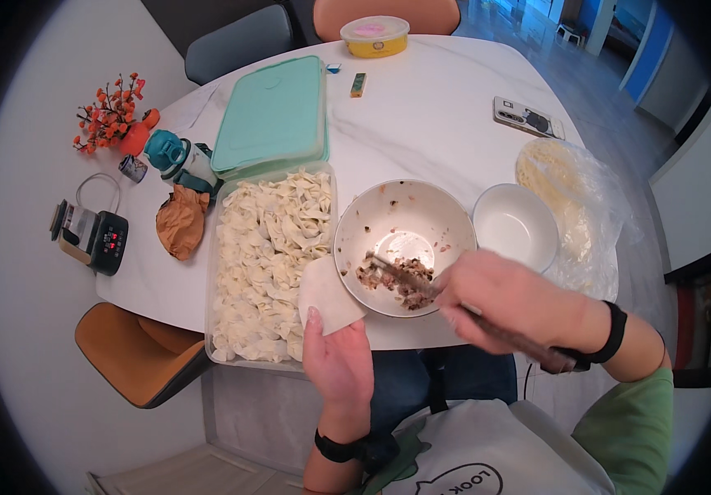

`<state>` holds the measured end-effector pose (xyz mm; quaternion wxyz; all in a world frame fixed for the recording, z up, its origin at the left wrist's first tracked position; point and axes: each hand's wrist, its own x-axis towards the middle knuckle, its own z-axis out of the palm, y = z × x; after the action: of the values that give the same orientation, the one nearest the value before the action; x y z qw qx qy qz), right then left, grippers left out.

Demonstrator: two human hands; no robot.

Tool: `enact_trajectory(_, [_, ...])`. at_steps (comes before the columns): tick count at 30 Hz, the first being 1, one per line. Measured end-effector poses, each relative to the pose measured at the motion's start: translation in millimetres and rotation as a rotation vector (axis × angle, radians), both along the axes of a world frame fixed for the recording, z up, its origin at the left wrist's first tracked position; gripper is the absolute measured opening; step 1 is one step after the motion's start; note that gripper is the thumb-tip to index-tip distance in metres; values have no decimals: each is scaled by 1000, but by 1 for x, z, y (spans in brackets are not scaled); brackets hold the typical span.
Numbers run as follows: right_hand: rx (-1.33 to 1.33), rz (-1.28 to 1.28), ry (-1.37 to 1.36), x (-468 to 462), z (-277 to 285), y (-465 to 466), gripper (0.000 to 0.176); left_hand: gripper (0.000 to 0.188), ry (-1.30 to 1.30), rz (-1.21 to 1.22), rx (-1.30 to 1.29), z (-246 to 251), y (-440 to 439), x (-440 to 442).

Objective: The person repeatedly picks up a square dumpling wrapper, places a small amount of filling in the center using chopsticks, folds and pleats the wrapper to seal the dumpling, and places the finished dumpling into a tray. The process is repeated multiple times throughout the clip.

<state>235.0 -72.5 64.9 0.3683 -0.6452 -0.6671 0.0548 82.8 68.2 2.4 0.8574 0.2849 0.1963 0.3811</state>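
A flat dumpling wrapper (329, 297) lies on the palm and fingers of my left hand (340, 365), with the thumb over its edge. My right hand (504, 297) grips dark chopsticks (408, 276), blurred, whose tips reach into a white mixing bowl (414, 207). At the bottom of that bowl sits a small heap of minced filling (416, 294), with bits stuck to the walls. Left of the bowl, a clear plastic container (210, 309) is packed with folded dumplings (269, 247). The wrapper overlaps the container's right side and the bowl's rim.
Right of the mixing bowl stand a smaller white bowl (510, 216) and a plastic bag of wrappers (578, 210). A teal-lidded container (272, 111), a phone (529, 117), and a yellow tub (375, 43) lie farther back. At left are a bottle (182, 158), crumpled brown paper (182, 223) and an electric kettle (92, 238).
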Motion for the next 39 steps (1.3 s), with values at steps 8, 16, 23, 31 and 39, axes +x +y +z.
enact_trajectory(8, [-141,142,104,4,4,6,14,49,-10,-4,-21,1,9,7])
enact_trajectory(16, [-4,-15,218,-31,-6,5,16,51,6,25,8,-1,2,11])
enact_trajectory(23, [-119,-33,273,-31,-1,-4,12,51,-33,33,4,1,0,13])
enact_trajectory(31, [141,-161,252,-73,-22,12,15,50,-67,72,-97,-4,-3,17])
enact_trajectory(39, [-137,-63,450,-92,-23,-2,11,51,-45,62,-70,1,-2,14])
